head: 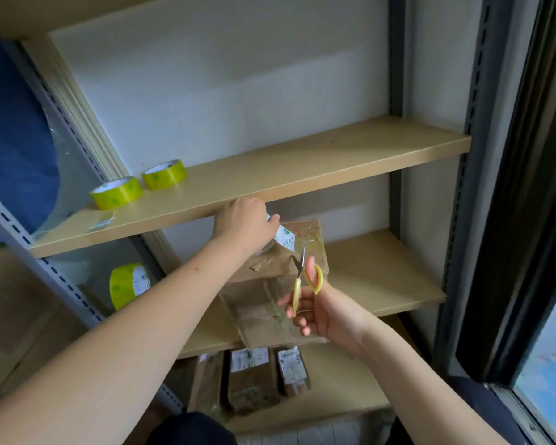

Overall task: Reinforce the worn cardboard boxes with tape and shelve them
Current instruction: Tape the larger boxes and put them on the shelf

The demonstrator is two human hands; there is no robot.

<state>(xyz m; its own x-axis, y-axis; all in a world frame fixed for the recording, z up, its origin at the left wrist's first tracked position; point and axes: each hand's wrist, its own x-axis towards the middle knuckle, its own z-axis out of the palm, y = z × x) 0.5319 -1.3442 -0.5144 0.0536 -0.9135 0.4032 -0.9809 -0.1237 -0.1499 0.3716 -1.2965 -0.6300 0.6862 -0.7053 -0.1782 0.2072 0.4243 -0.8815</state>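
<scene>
Over at the left end of the upper shelf (302,165), two yellow-green tape rolls (116,192) sit side by side near the front edge, and a scrap of tape (102,223) lies just in front of them. Below, on the middle shelf (382,277), a third roll (129,285) stands on edge near the left upright. Moving in, the left hand (243,224) reaches under the upper shelf's front edge, fingers closed on a roll that is mostly hidden, with a printed strip of tape (284,237) stretched from it down to the cardboard box (270,293). That worn box rests on the middle shelf, overhanging its front edge, its top glossy with tape. Right of that, the right hand (326,311) grips yellow-handled scissors (302,281), blades pointing up at the strip. On the bottom shelf, three labelled parcels (252,377) lie in a row.
</scene>
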